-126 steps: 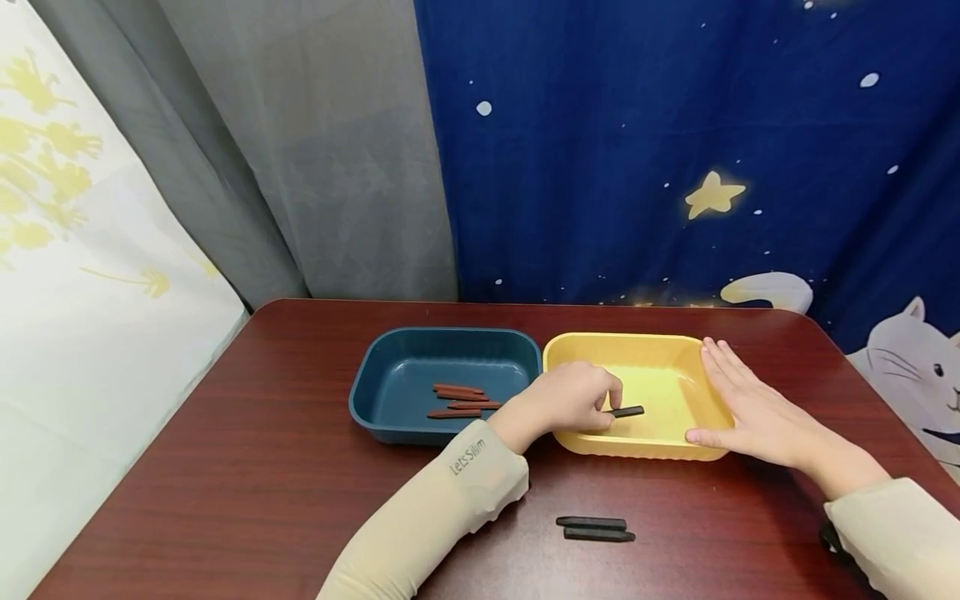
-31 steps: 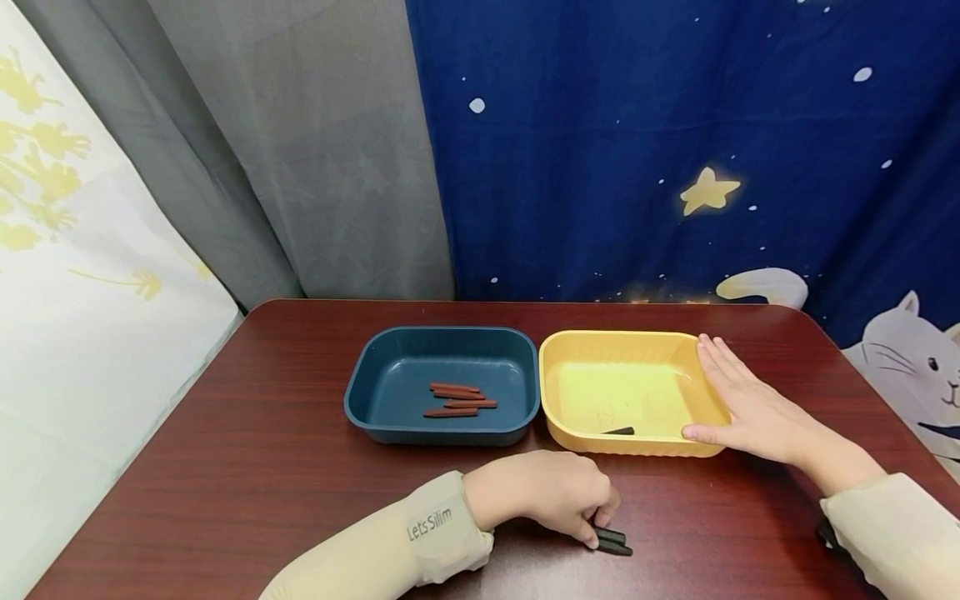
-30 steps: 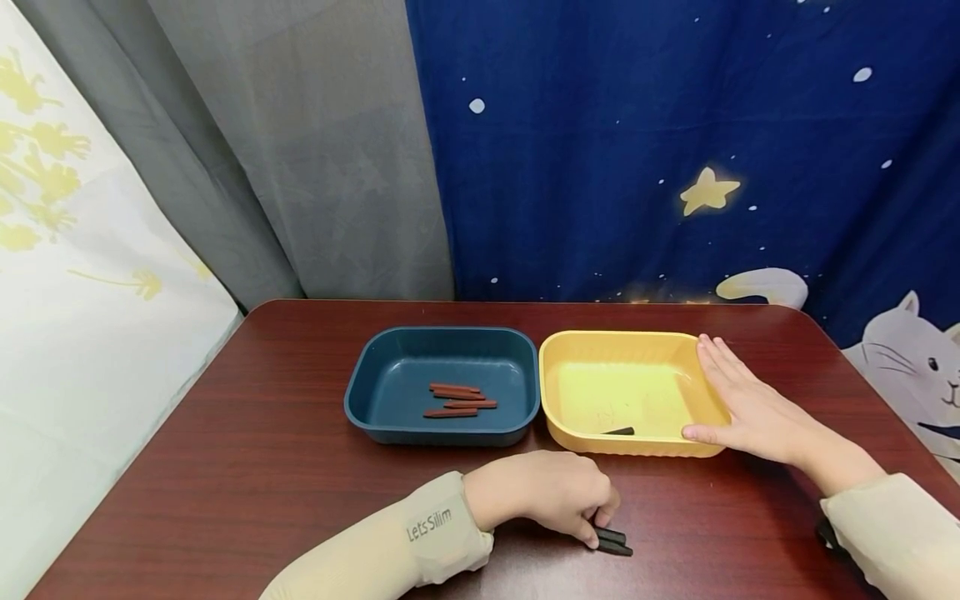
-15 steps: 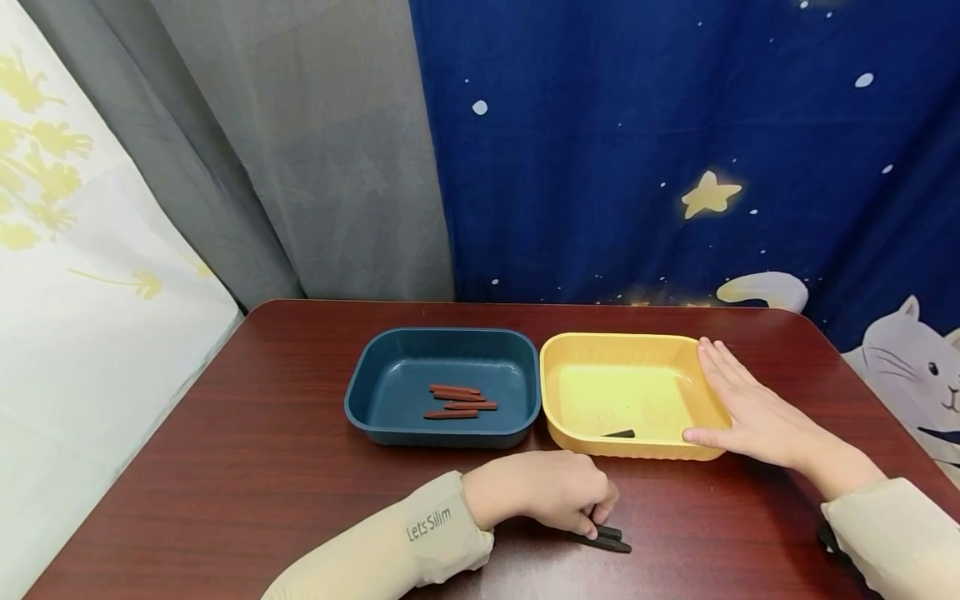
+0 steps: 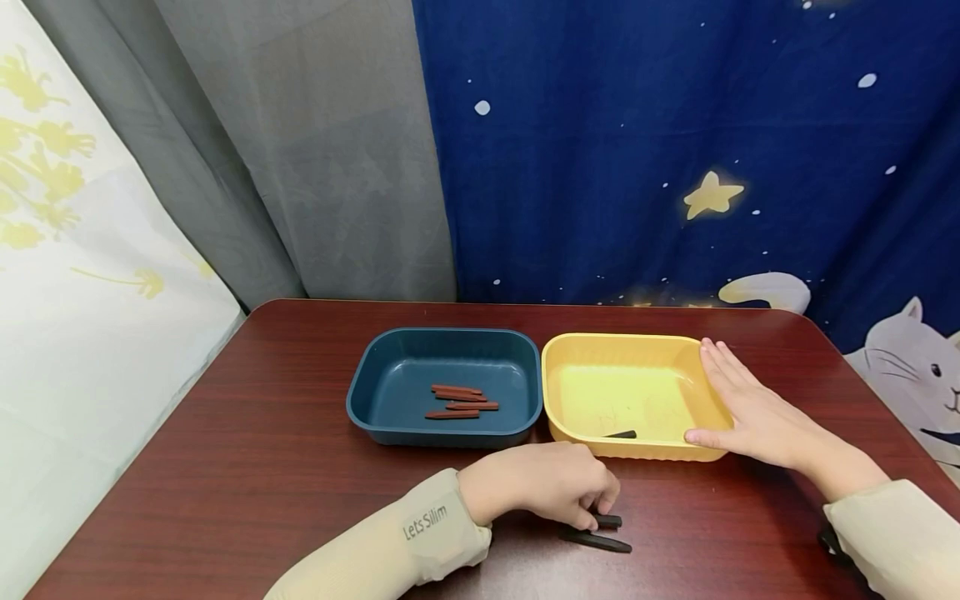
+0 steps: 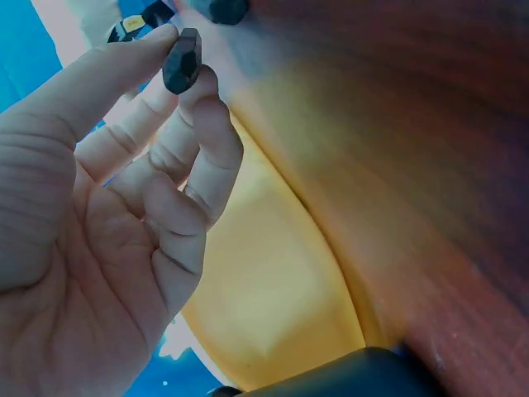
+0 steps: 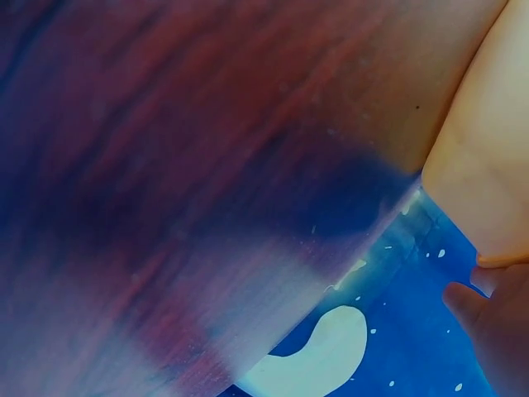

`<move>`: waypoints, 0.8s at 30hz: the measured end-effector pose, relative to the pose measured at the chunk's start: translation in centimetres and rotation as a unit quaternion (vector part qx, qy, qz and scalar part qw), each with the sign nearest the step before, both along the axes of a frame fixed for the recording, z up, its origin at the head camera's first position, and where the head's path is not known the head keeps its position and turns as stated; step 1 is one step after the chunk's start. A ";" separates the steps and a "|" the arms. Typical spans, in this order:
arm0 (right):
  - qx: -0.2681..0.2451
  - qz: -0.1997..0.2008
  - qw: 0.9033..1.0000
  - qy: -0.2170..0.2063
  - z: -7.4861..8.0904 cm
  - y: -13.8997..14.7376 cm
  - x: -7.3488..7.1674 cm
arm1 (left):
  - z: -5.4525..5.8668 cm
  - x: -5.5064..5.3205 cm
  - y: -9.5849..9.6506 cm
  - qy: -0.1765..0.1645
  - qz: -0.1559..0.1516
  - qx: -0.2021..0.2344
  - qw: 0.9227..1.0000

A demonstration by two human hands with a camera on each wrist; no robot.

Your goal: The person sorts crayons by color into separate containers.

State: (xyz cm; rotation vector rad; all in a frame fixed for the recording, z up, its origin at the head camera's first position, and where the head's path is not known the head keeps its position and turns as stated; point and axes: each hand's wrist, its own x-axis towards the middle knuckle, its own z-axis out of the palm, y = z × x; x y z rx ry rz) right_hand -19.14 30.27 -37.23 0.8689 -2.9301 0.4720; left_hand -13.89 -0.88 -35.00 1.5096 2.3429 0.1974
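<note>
My left hand [image 5: 551, 482] pinches a black crayon [image 5: 609, 522] between thumb and fingers, just in front of the yellow tub. The left wrist view shows the end of this black crayon [image 6: 183, 62] at the fingertips. A second black crayon [image 5: 596, 542] lies on the table close by, apart from the held one. Inside the yellow tub [image 5: 622, 447], near its front wall, is another black crayon [image 5: 621, 434], partly hidden by the rim. My right hand [image 5: 757, 417] rests with straight fingers against the tub's right end; the right wrist view catches only part of this hand [image 7: 504, 322].
A dark blue tub [image 5: 450, 437] stands against the yellow one on the left, with several reddish-brown crayons [image 5: 461, 406] in it. Both tubs are on a dark red wooden table [image 5: 247, 467]. Curtains [image 5: 600, 167] hang behind the far edge.
Some seconds ago my left hand held a black crayon in the yellow tub; that crayon now lies there. My left hand moved to the table pair and has drawn one crayon away. Right hand unchanged.
</note>
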 end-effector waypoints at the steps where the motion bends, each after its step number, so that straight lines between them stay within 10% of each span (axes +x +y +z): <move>1: 0.000 0.000 1.000 -0.001 0.0 0.0 0.0 | 0.1 0.0 0.0 0.004 -0.001 0.002 1.000; 24: -0.005 0.006 1.000 0.010 -0.1 0.0 0.0 | 1.9 -0.2 -0.7 -0.028 0.023 0.020 0.999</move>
